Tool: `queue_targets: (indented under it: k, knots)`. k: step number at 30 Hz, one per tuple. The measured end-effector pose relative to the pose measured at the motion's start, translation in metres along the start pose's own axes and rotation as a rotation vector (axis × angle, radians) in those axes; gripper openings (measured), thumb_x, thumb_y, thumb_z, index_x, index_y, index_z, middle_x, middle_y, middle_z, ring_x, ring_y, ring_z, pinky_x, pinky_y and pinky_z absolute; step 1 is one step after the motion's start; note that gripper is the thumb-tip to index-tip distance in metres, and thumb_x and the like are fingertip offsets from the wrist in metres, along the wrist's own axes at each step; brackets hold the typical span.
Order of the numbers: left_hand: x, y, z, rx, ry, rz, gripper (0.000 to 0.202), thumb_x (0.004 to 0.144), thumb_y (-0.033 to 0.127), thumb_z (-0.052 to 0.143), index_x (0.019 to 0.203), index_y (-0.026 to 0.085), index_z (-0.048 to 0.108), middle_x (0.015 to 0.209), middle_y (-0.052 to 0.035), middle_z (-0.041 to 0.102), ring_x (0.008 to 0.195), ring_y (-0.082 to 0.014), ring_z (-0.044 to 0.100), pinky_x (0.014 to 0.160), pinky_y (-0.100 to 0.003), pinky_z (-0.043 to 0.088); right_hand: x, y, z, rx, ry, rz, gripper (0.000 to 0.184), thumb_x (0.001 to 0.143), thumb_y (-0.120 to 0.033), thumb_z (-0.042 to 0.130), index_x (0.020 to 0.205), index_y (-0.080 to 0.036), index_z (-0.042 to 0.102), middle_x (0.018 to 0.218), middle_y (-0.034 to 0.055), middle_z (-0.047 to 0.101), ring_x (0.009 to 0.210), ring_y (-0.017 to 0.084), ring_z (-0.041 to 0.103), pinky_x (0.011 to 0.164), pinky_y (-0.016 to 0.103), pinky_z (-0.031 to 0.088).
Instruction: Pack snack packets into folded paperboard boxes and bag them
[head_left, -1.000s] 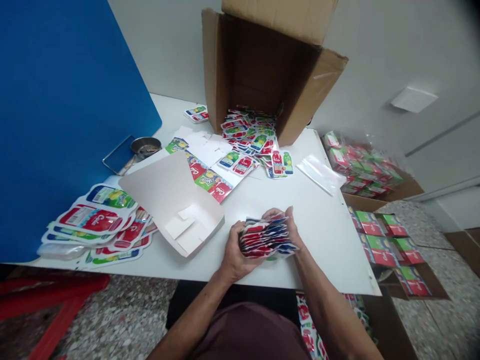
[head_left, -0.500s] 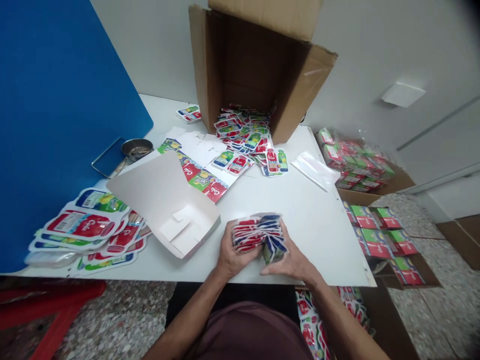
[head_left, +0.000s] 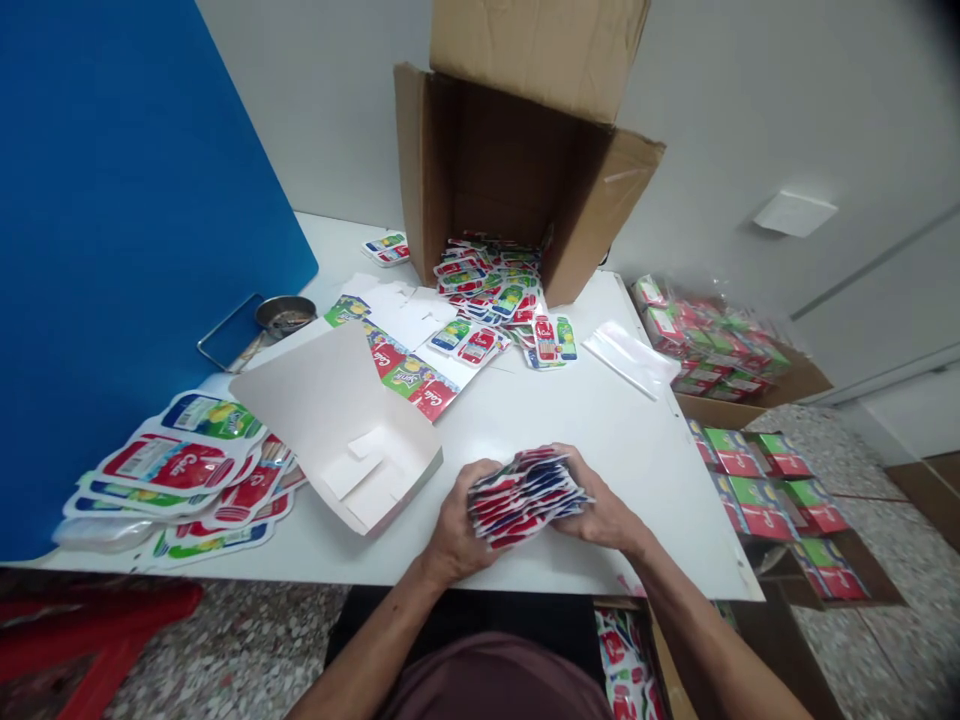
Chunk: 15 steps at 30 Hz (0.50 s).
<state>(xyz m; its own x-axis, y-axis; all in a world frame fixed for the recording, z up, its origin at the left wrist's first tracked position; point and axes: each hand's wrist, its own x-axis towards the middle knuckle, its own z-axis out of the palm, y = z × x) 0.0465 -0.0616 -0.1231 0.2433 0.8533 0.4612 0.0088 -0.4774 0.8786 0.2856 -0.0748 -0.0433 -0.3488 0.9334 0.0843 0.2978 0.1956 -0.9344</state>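
Observation:
A thick stack of small red, white and blue printed cards [head_left: 523, 496] sits between both hands at the near edge of the white table [head_left: 600, 420]. My left hand [head_left: 457, 530] wraps its fingers around the stack's left side. My right hand [head_left: 604, 508] is closed on the right side, thumb over the top. The stack is fanned and tilted slightly.
An open cardboard box [head_left: 510, 170] lies on its side at the back, spilling more cards [head_left: 495, 290]. A folded white carton [head_left: 341, 425] lies left of my hands, larger printed cut-outs [head_left: 180, 470] further left. Boxes of packed cards [head_left: 772, 490] stand on the right.
My right hand moved from below the stack's right corner up onto its right side, and the stack turned flatter and fanned out. The camera view dipped slightly.

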Motion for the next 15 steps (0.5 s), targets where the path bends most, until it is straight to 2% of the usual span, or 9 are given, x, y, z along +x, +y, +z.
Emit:
queue_targets:
  k: [2,4,7,10,12,15]
  knots:
    - [0.005,-0.002,0.000,0.007,0.005,0.035,0.096,0.061,0.027,0.096,0.143,0.024,0.046,0.144,-0.0169,0.059,0.131,-0.0363,0.063,0.110,-0.050,0.054,0.002,0.009,-0.007,-0.036,-0.022,-0.014,0.075,0.082,-0.032,0.080,0.148,-0.025,0.045,0.147,0.0136,0.057,0.133,0.031,0.058,0.114,0.047,0.045]
    - [0.011,-0.002,0.000,-0.049,-0.065,-0.051,0.099,0.061,0.024,0.096,0.145,0.023,0.043,0.147,-0.0189,0.057,0.131,-0.0361,0.063,0.108,-0.049,0.055,0.005,0.021,-0.014,0.004,-0.077,-0.022,0.080,0.080,-0.044,0.081,0.149,-0.024,0.045,0.146,0.0139,0.057,0.131,0.033,0.059,0.113,0.047,0.046]
    - [0.018,0.002,-0.002,-0.096,-0.145,-0.162,0.103,0.061,0.023,0.095,0.148,0.025,0.041,0.142,-0.0176,0.063,0.125,-0.0356,0.068,0.107,-0.051,0.056,0.009,0.035,-0.015,0.076,-0.115,-0.019,0.085,0.078,-0.058,0.079,0.149,-0.024,0.048,0.146,0.0140,0.057,0.131,0.035,0.059,0.113,0.049,0.045]
    - [0.024,0.006,-0.002,-0.063,-0.123,-0.152,0.095,0.061,0.025,0.094,0.144,0.025,0.048,0.136,-0.0149,0.067,0.121,-0.0358,0.070,0.107,-0.052,0.056,0.015,0.037,-0.013,0.020,-0.099,-0.007,0.080,0.077,-0.051,0.083,0.147,-0.025,0.054,0.148,0.0140,0.057,0.135,0.037,0.056,0.116,0.051,0.042]
    - [0.026,0.005,0.000,-0.073,-0.096,-0.183,0.084,0.065,0.026,0.091,0.138,0.023,0.052,0.129,-0.0124,0.070,0.114,-0.0329,0.073,0.101,-0.047,0.060,0.021,0.034,-0.019,-0.002,-0.132,0.018,0.079,0.076,-0.042,0.086,0.147,-0.026,0.056,0.148,0.0138,0.058,0.135,0.036,0.056,0.116,0.051,0.042]
    - [0.025,0.001,0.006,-0.104,-0.034,-0.279,0.072,0.071,0.026,0.088,0.133,0.023,0.052,0.117,-0.0081,0.075,0.099,-0.0272,0.077,0.089,-0.040,0.065,0.037,0.032,-0.051,0.112,-0.319,0.121,0.092,0.068,-0.037,0.093,0.150,-0.027,0.054,0.146,0.0129,0.061,0.133,0.035,0.059,0.113,0.051,0.046]
